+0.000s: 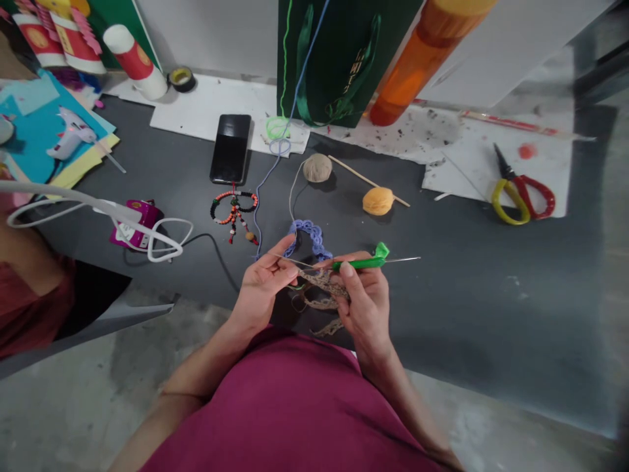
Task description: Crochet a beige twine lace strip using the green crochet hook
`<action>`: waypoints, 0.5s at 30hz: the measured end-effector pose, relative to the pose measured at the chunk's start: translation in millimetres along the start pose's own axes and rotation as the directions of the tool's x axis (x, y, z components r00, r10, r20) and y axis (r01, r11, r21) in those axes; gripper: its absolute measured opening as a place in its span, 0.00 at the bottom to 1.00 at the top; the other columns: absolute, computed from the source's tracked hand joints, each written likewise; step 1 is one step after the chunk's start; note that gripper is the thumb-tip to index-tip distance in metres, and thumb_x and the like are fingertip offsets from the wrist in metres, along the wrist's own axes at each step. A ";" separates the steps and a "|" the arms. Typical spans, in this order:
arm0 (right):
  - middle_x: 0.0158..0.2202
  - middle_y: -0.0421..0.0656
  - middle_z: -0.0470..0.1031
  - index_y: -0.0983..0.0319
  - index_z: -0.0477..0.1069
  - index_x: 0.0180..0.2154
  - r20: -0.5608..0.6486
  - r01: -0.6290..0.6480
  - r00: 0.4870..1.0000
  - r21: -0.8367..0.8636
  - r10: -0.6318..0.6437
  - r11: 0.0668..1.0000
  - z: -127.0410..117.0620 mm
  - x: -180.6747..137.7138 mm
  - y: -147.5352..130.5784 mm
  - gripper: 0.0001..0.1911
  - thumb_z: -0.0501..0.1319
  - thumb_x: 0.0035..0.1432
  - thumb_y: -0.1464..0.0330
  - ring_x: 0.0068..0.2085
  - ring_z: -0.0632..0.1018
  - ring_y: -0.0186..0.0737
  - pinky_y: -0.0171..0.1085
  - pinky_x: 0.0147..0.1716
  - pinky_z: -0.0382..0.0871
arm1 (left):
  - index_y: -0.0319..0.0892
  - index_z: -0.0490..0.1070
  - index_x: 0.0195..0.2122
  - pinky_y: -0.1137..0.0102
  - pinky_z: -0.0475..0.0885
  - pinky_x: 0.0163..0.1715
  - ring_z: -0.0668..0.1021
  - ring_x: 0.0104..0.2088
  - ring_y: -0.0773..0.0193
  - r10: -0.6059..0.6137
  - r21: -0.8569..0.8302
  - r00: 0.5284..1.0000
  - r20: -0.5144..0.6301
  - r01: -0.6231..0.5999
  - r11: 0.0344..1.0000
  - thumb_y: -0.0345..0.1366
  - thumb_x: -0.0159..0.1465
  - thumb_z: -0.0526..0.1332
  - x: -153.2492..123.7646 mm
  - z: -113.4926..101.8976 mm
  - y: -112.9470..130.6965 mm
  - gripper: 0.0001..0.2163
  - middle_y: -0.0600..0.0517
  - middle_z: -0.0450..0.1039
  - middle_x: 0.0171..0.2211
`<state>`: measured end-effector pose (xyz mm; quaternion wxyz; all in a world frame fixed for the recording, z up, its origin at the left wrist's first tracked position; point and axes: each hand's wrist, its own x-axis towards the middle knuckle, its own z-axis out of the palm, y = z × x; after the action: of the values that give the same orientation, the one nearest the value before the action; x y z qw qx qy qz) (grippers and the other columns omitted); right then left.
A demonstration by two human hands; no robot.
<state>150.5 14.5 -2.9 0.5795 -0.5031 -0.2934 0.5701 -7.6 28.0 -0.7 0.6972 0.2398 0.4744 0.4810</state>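
Close to the table's front edge, my right hand (366, 298) grips a green-handled crochet hook (361, 263), its fingers also against beige crocheted lace (322, 282). My left hand (263, 285) pinches the near end of that lace, with beige yarn running over its fingers. From there the strand leads up to a small beige yarn ball (317, 168). Just beyond my hands lies a strip of blue-purple crochet (309, 233), partly hidden by my fingers. A yellow yarn ball (378, 201) sits farther right beside a thin wooden stick (363, 176).
A black phone (230, 149) and a beaded bracelet (234, 208) lie left of the yarn. Scissors (521, 190) rest at right. A dark green bag (339, 59) and an orange tube (422, 62) stand at the back. White cables (122, 213) cross the left side near another person's arm (34, 252).
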 end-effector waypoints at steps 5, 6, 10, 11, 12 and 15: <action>0.32 0.39 0.85 0.56 0.76 0.37 0.067 0.031 0.997 -0.079 -0.026 0.996 -6.6 -0.7 1.2 0.13 0.71 0.63 0.55 0.12 0.60 0.23 0.28 0.09 0.51 | 0.47 0.84 0.53 0.72 0.72 0.36 0.74 0.29 0.71 0.025 0.009 1.000 -0.006 -0.025 1.000 0.36 0.55 0.77 -0.3 -1.0 1.2 0.22 0.58 0.75 0.26; 0.32 0.39 0.86 0.56 0.76 0.38 0.083 0.048 0.996 -0.099 -0.040 0.994 -7.7 -0.5 0.3 0.12 0.71 0.64 0.56 0.12 0.61 0.23 0.28 0.09 0.52 | 0.48 0.84 0.53 0.72 0.72 0.36 0.75 0.29 0.71 0.030 0.009 1.000 -0.003 -0.030 1.000 0.36 0.56 0.77 -0.4 -1.1 1.4 0.22 0.58 0.75 0.26; 0.32 0.39 0.86 0.56 0.77 0.38 0.141 0.150 0.983 -0.235 -0.119 0.960 -10.0 -0.1 -7.1 0.09 0.67 0.68 0.59 0.13 0.63 0.25 0.29 0.11 0.56 | 0.49 0.84 0.53 0.73 0.74 0.36 0.76 0.29 0.71 0.041 0.016 0.999 -0.004 -0.041 0.999 0.36 0.56 0.77 -1.2 -0.5 1.1 0.22 0.57 0.78 0.28; 0.34 0.40 0.87 0.56 0.77 0.39 0.155 0.189 0.976 -0.284 -0.150 0.940 -10.1 -0.4 -9.0 0.08 0.66 0.69 0.60 0.13 0.65 0.25 0.29 0.11 0.57 | 0.48 0.84 0.53 0.74 0.75 0.35 0.76 0.29 0.71 0.048 0.018 0.999 -0.011 -0.048 0.999 0.36 0.56 0.77 -1.4 -0.2 1.0 0.22 0.57 0.78 0.28; 0.35 0.40 0.87 0.56 0.78 0.39 0.169 0.232 0.968 -0.330 -0.184 0.915 -10.2 -0.8 -10.5 0.07 0.65 0.70 0.61 0.15 0.68 0.26 0.30 0.13 0.60 | 0.48 0.84 0.53 0.74 0.75 0.35 0.77 0.29 0.71 0.058 0.021 0.998 -0.021 -0.057 0.998 0.36 0.56 0.77 -1.7 0.2 0.9 0.22 0.56 0.79 0.28; 0.39 0.41 0.87 0.55 0.80 0.41 0.205 0.344 0.937 -0.418 -0.281 0.841 -10.2 -2.8 -12.3 0.05 0.64 0.71 0.65 0.26 0.81 0.34 0.32 0.20 0.69 | 0.49 0.84 0.53 0.74 0.77 0.35 0.78 0.30 0.70 0.082 0.035 0.995 -0.049 -0.080 0.996 0.36 0.56 0.77 -3.0 1.2 1.5 0.22 0.56 0.80 0.29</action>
<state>163.8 11.2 5.7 0.5119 -0.5282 -0.5335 0.4175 -7.5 26.1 2.3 0.6607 0.2582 0.4896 0.5070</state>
